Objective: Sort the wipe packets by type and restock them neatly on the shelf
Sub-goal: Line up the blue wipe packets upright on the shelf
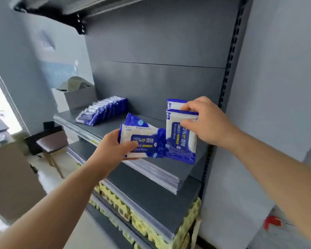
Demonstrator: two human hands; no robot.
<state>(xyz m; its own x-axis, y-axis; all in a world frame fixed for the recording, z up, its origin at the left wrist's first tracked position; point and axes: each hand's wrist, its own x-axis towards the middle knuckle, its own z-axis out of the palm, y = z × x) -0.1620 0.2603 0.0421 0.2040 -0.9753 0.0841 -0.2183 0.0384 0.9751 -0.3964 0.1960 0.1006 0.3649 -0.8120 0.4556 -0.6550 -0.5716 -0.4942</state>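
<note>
Here both arms reach out: left hand [113, 146] fingers grip flat packets [144, 142], right hand [205, 121] fingers pinch upright packets [180, 133].

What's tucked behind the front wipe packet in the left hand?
A second blue packet peeks out above the front packet the left hand holds; its label is covered.

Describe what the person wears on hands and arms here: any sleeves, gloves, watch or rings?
Nothing worn shows. The left hand and right hand are bare, with no gloves and no rings visible. The left forearm and right forearm are uncovered all the way to the frame edge: no sleeves, watch, bracelet or wristband in view.
</note>
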